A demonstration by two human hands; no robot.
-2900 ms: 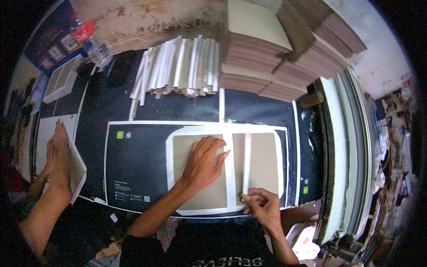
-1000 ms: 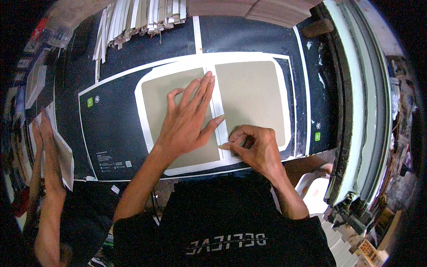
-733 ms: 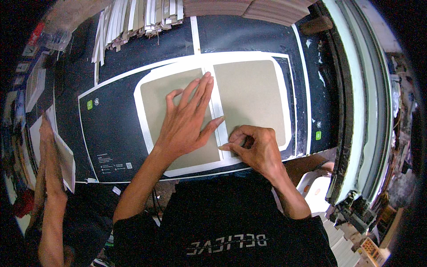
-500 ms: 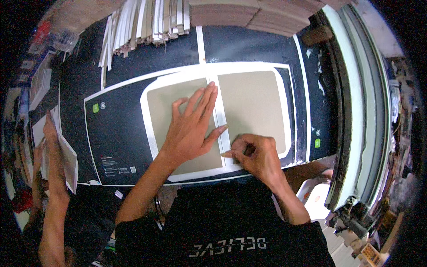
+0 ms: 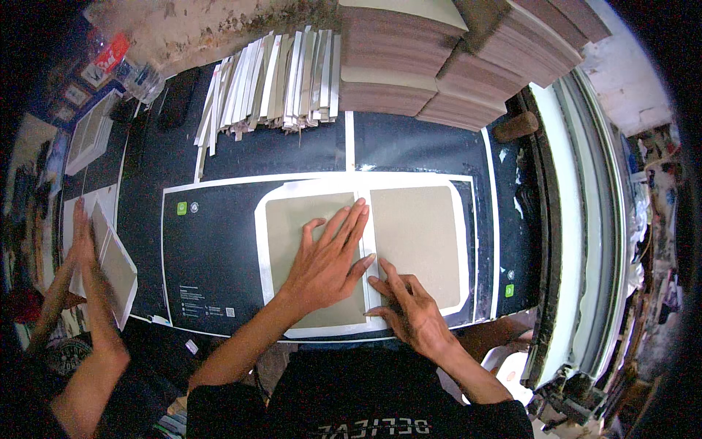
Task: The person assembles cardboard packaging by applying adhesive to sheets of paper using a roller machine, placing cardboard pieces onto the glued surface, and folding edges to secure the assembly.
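A white sheet point(image 5: 314, 188) lies on a large black printed sheet point(image 5: 212, 249). Two grey-brown boards rest on the white sheet, side by side. My left hand point(image 5: 327, 261) presses flat on the left board point(image 5: 292, 227), fingers spread, fingertips at the narrow white gap between the boards. My right hand point(image 5: 409, 307) lies open at the lower end of that gap, fingers touching the lower left corner of the right board point(image 5: 420, 234). Neither hand holds anything.
Several white strips point(image 5: 270, 77) lie in a heap at the back. Tall stacks of boards point(image 5: 409, 73) stand at the back right. Another person's hands point(image 5: 84, 241) handle a white-edged board point(image 5: 121, 271) at the left. A metal frame point(image 5: 585, 241) runs along the right.
The head has tilted up, so the back stacks and strips show again. My right hand, which was pinched closed at the gap, now lies open with its fingers flat. My left hand stays pressed on the left board.
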